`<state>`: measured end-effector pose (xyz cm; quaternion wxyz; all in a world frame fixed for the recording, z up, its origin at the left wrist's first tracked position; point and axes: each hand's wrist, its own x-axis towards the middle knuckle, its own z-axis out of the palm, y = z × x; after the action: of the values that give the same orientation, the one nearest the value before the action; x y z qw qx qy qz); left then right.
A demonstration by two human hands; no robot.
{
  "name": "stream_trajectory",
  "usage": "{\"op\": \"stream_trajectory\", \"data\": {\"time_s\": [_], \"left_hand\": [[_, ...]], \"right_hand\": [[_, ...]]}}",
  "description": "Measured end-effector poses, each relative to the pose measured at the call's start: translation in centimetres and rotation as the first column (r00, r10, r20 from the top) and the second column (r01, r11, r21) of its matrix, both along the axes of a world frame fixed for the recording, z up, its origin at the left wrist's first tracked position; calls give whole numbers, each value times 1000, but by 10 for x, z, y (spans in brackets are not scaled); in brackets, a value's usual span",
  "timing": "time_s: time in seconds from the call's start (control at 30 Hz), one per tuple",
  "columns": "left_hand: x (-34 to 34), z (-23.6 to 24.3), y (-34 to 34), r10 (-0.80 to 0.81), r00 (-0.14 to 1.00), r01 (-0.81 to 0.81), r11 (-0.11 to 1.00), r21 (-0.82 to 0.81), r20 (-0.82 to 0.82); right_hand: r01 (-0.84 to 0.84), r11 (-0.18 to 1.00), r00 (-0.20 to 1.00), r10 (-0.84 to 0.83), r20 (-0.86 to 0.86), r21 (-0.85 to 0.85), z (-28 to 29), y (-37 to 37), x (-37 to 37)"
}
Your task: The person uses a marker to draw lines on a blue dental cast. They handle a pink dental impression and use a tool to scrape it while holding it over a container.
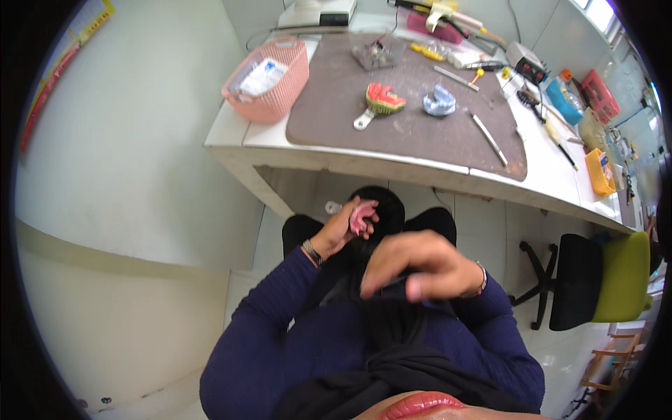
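My left hand (345,225) is closed around a pink horseshoe-shaped dental piece (362,215) in a tray, whose pale handle (332,207) pokes out to the left, above my lap. My right hand (418,264) is nearer my body, blurred, with thumb and bent fingers apart and nothing visible in it. On the brown mat (325,129) of the desk beyond sit a red-and-green dental impression (383,99) on a handled tray, a pale blue dental cast (439,102) and a metal instrument (488,138).
A pink basket (287,94) stands at the desk's left, beside a wall. Tools, wires, a yellow basket (600,173) and a blue bin (564,101) crowd the right. A green-and-black chair (616,280) stands at my right; part of another person (651,231) shows at the far right edge.
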<state>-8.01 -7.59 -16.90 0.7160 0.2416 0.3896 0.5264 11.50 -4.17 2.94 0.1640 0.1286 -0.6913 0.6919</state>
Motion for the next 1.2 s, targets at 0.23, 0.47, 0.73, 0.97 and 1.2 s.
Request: {"op": "stream_trajectory", "data": {"time_s": [0.23,0.47,0.73,0.97,1.2], "left_hand": [[15,25,-5,-76,954,51,994,93,288],[14,17,0,-114,906,96,993,63,407],[15,20,8,-130,926,129,991,27,355],[12,15,11,-131,945,129,991,28,299],[17,28,12,-52,955,58,998,-11,292]], "right_hand": [[839,423,443,-896,22,342,-102,14,3],[849,343,341,-937,79,403,-134,18,-7],[836,289,300,-952,53,467,-138,27,-11],[811,380,347,-925,156,446,-144,34,-10],[789,355,327,-934,146,502,-150,39,-11]]}}
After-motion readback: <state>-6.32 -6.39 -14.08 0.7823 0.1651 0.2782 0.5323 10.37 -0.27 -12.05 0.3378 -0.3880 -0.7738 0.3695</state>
